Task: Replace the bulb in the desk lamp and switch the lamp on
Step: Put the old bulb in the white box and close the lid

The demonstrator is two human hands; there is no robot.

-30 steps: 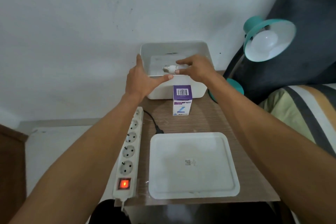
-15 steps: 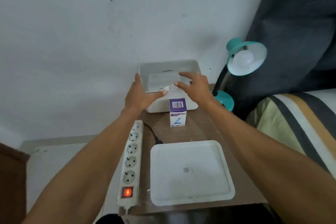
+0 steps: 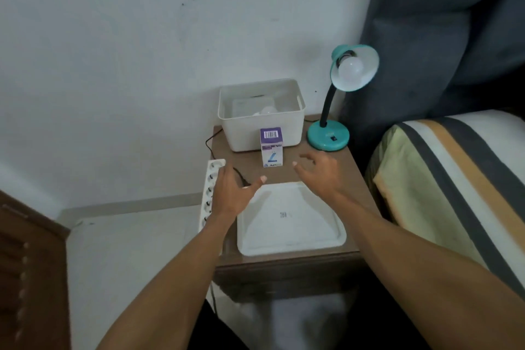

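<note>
Two bare hands, left hand (image 3: 230, 195) and right hand (image 3: 320, 174), hover empty over the brown wooden worktop (image 3: 295, 173), fingers spread. Teal gooseneck desk lamp (image 3: 329, 135): back right corner, unlit, frosted white globe bulb (image 3: 351, 69) seated in its shade. Spare white bulb (image 3: 266, 111): inside white plastic bin (image 3: 261, 133), back edge. Step judged: bulb fitted; next, press the lamp's base switch.

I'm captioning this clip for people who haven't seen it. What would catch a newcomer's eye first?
The teal desk lamp at the table's back right, its unlit bulb facing the camera. Then the two open, empty hands, left hand and right hand, over the white tray, with the purple bulb box fronting the white bin.
</note>
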